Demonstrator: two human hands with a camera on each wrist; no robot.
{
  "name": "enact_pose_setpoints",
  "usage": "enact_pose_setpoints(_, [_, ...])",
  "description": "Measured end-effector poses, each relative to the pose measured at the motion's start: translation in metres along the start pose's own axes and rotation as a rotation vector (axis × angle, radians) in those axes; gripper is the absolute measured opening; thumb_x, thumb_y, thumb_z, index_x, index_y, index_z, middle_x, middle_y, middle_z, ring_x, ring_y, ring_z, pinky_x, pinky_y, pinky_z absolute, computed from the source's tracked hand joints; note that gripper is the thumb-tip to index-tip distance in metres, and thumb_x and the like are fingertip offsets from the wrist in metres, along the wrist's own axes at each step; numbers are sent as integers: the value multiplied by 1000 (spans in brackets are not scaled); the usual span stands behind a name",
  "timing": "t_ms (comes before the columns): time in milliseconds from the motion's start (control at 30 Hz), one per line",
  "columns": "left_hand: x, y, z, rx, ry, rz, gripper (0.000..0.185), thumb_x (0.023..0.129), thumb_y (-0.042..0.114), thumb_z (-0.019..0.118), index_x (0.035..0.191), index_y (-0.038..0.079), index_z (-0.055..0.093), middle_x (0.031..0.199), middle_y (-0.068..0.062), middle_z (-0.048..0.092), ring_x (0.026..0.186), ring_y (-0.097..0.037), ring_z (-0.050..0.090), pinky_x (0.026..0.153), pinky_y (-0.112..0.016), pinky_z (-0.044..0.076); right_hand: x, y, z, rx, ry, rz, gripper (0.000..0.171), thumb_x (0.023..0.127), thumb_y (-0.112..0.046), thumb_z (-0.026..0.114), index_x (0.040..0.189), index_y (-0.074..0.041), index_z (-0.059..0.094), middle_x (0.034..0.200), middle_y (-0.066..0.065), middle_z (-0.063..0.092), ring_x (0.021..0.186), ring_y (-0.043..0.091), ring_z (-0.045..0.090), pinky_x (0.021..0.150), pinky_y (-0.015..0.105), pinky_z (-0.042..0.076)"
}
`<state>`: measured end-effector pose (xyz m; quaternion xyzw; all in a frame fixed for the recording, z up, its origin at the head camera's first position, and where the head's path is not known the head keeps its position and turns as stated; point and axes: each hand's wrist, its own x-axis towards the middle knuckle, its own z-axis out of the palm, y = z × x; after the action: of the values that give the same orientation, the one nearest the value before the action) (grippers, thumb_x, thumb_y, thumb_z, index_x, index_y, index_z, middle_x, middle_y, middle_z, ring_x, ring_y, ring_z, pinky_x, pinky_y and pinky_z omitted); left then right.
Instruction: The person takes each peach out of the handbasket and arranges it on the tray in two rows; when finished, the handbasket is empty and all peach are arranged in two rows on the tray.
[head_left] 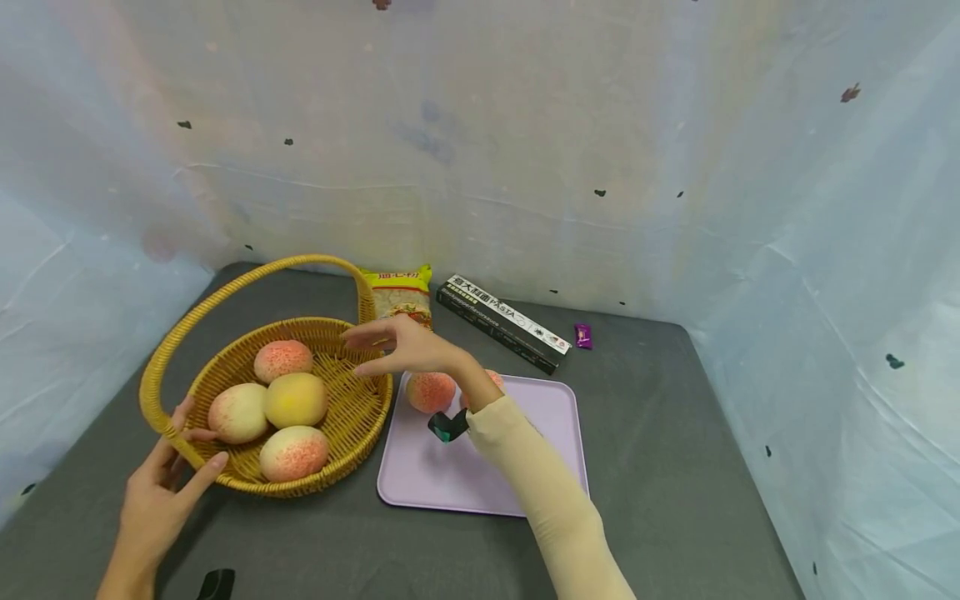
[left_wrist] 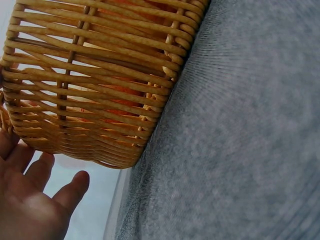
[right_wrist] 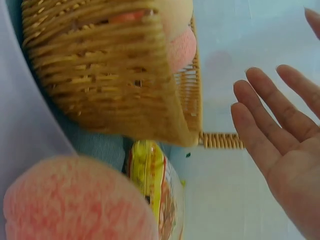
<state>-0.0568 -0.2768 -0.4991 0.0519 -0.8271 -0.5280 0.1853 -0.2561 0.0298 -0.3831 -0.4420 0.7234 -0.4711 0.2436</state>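
Note:
A yellow wicker basket (head_left: pixel 352 433) with an arched handle stands at left, holding several round fruits that look like peaches, including a speckled peach (head_left: pixel 294 453) and a yellow one (head_left: pixel 297 400). At its near-left side my left hand (head_left: pixel 153 504) holds the rim by the base of the handle, fingers reaching past the handle and thumb apart; the left wrist view shows the hand (left_wrist: pixel 30 195) beside the woven wall. Over the basket's right side hovers my right hand (head_left: pixel 408 343), fingers extended and palm bare in the right wrist view. Below it, a pink peach (head_left: pixel 431 392) lies on a lilac tray (head_left: pixel 450 483).
Another peach (head_left: pixel 492 379) on the tray is partly hidden by my right forearm. Behind stand a yellow-topped food bag (head_left: pixel 401 296) and a black pasta box (head_left: pixel 502 323), with a small purple packet (head_left: pixel 583 336) to the right. Pale sheeting (head_left: pixel 510 167) encloses the grey table (head_left: pixel 660 467).

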Motion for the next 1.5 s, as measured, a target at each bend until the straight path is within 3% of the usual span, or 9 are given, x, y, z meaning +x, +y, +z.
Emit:
enact_pose_setpoints(167, [0,0,0,-1,-1,0,80,94,-1,67,159,26,30,112,21,59,131,6,39,96,-2,33,12,-4,9,-13,-40,-3,55,90,-10,75,140,-1,55,136,12,60,129,23,54,108,32,44])
enact_pose_setpoints(300, [1,0,0,-1,-1,10,80,94,-1,67,159,25,30,112,20,59,133,5,38,95,-2,34,20,-5,14,-68,-92,33,57,90,-13,76,142,-3,55,138,7,58,127,14,54,106,27,44])
enact_pose_setpoints(467, [0,0,1,-6,1,22,79,93,-3,67,158,24,31,111,18,59,125,6,43,94,-3,35,29,-10,17,-135,-164,68,61,88,-16,78,143,-5,54,140,6,56,126,11,54,105,23,43])
enact_pose_setpoints(733, [-1,0,0,6,-7,22,79,94,0,68,159,25,31,111,14,59,123,7,44,93,-2,34,49,-12,22,-206,-241,114,65,90,-21,76,146,-2,49,141,12,54,127,19,52,99,19,44])
enact_pose_setpoints(967, [-2,2,1,1,-12,9,79,94,1,68,159,26,30,111,15,59,122,8,43,92,-2,34,63,-6,27,-236,-258,140,59,92,-23,74,142,-1,53,138,10,58,119,11,54,90,12,45])
enact_pose_setpoints(1167, [-1,2,0,-8,-14,17,79,94,-1,67,159,24,30,112,14,59,132,4,39,94,-3,35,69,-4,32,-251,-267,218,54,95,-28,69,141,-2,55,133,9,60,109,8,57,85,13,47])
enact_pose_setpoints(1333, [-1,1,0,-17,-11,20,80,93,-2,67,159,24,30,112,16,60,128,4,42,93,-4,36,71,-3,37,-238,-270,289,51,96,-31,68,138,-3,58,132,4,59,109,9,56,83,13,47])
enact_pose_setpoints(1500, [-1,1,-1,-17,-6,26,80,93,-3,67,159,23,30,112,15,60,126,4,44,94,-4,36,74,-2,40,-200,-279,311,46,97,-29,66,135,-2,61,113,-1,63,89,18,58,74,22,50])
